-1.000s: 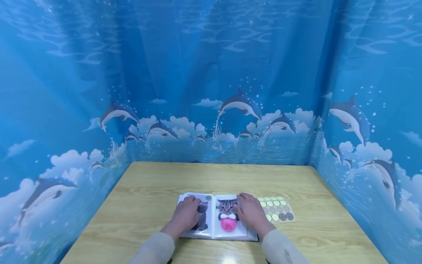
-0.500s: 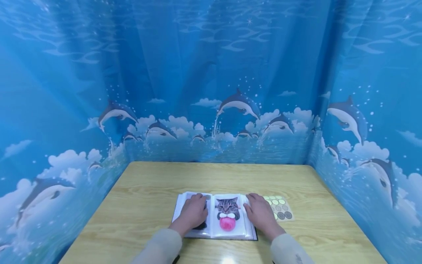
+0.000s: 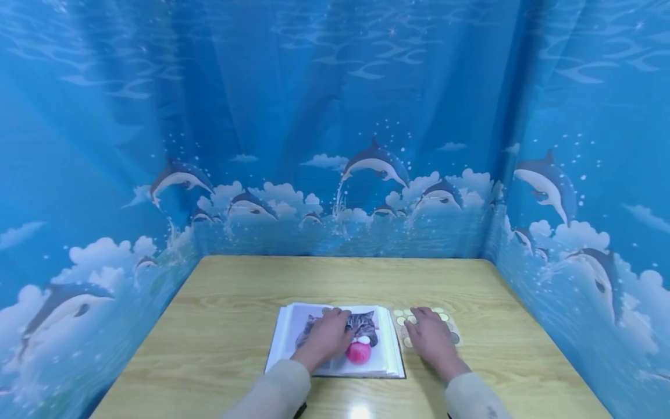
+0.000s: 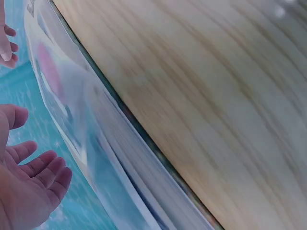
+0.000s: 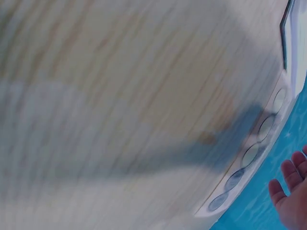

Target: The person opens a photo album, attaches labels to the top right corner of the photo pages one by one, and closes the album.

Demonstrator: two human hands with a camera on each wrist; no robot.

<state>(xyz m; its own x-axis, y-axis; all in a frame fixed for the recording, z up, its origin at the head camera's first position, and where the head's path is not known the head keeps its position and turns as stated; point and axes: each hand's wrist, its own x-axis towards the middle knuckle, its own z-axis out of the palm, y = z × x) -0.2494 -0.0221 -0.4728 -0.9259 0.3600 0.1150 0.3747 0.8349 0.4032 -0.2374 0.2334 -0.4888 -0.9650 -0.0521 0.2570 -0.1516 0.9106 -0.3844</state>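
Observation:
An open photo album (image 3: pixel 285 333) lies on the table, its pages showing cat pictures, one with a pink ball (image 3: pixel 359 352). Over the middle of the album is my left hand (image 3: pixel 325 338), which covers part of the cat pictures. In the left wrist view that left hand (image 4: pixel 29 184) has loosely bent fingers with nothing between them, above the album pages (image 4: pixel 112 148). Just right of the album lies a sheet of round stickers (image 3: pixel 400 317), yellowish, grey and dark. My right hand (image 3: pixel 433 337) is over this sheet, fingers relaxed and holding nothing in the right wrist view.
The wood-grain table (image 3: pixel 225 326) extends around the album and sheet. A blue curtain (image 3: pixel 293 116) printed with dolphins and clouds encloses its back and both sides.
My left hand has moved right, from the album's left page to its middle. The right hand has left the album's right page edge and moved right over the sticker sheet.

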